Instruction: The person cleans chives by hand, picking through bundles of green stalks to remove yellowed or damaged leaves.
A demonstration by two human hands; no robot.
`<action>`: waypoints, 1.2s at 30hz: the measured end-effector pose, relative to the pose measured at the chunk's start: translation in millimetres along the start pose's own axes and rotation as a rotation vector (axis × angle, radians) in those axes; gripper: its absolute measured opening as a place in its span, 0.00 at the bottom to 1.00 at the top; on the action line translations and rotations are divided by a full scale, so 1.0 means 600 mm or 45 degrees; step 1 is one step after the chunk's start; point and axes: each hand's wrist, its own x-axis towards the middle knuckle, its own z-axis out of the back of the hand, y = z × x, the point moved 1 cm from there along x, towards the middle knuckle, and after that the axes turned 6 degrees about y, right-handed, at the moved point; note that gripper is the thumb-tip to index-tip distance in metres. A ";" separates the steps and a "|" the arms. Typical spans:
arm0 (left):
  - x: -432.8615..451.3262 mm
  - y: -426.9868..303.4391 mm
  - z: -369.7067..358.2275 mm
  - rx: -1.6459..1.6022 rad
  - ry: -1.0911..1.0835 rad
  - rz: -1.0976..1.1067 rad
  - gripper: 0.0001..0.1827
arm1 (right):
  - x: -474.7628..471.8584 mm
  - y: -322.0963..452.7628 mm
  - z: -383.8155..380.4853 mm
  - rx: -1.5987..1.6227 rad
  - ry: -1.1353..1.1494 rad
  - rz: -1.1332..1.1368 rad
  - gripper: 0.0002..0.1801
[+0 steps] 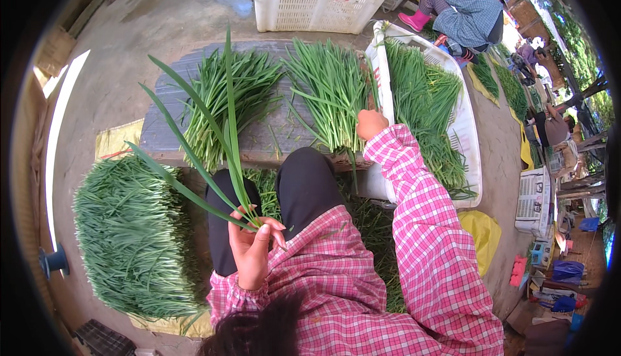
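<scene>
My left hand (252,244) pinches the pale base of a few long green leaves (233,142), which look like garlic chives and fan out over my knees. My right hand (371,124) is at the lower right edge of a loose pile of similar leaves (335,94) on a low, dark-topped board (252,130); its fingers are partly hidden, so what they grip cannot be told. Another pile (218,99) lies on the board's left part. Beside my right forearm, a white plastic crate (473,162) holds more leaves (422,99).
A large stack of leaves (131,239) stands on the floor at the left. White perforated crates (315,7) are beyond the board. A yellow sack (480,239) lies right of my arm. A person in pink boots (465,16) bends down at the upper right, with other people farther off.
</scene>
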 end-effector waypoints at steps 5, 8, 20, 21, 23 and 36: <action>-0.004 -0.006 -0.011 -0.070 -0.068 0.013 0.18 | -0.016 -0.019 0.062 0.162 0.059 0.043 0.09; -0.004 -0.007 -0.013 -0.109 -0.055 -0.011 0.17 | -0.016 -0.061 0.103 0.769 0.258 0.079 0.11; -0.010 -0.008 -0.009 -0.365 -0.041 -0.040 0.14 | -0.208 -0.093 0.135 1.819 0.024 0.522 0.10; -0.010 -0.006 -0.008 -0.375 0.002 -0.028 0.13 | -0.235 -0.092 0.126 1.917 0.005 0.585 0.10; -0.007 0.004 -0.001 -0.389 0.089 -0.008 0.11 | -0.283 -0.076 0.101 2.137 0.059 0.644 0.10; -0.031 0.001 -0.061 -0.364 0.302 0.146 0.13 | -0.433 0.073 -0.034 2.206 0.829 0.968 0.11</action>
